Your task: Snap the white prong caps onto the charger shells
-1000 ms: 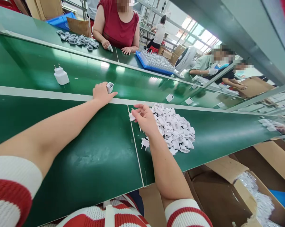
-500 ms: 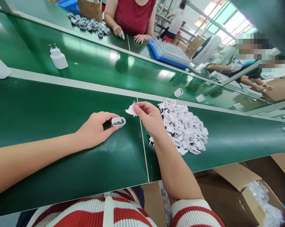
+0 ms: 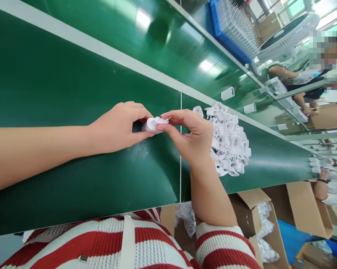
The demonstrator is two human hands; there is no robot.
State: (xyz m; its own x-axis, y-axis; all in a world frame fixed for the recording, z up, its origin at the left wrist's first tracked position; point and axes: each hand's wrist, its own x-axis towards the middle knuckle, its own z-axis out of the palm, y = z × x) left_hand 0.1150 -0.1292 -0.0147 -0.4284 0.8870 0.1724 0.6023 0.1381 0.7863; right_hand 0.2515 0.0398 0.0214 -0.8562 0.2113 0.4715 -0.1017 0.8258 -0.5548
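My left hand [image 3: 120, 127] pinches a white charger housing [image 3: 146, 127] between thumb and fingers, just above the green table. The thumb and fingertips of my right hand [image 3: 194, 136] grip a white plug cap [image 3: 158, 121] with metal pins pointing right. Cap and housing meet end to end; whether the cap is fully seated I cannot tell. The housing's open end is hidden behind the cap. Right of my right hand lies a heap of white plug caps [image 3: 231, 144], several with their pins showing.
Beyond a pale rail [image 3: 115, 56], white housings [image 3: 227, 93] lie on a shiny green strip. A blue tray [image 3: 227, 37] of pinned parts and a fan [image 3: 290, 33] stand farther back. Co-workers sit at the right. Cardboard boxes [image 3: 305, 205] with plastic bags are below the table edge.
My hands have come together, and the plug cap now sits against the housing's end, which was open to view before. The camera has turned to the right.
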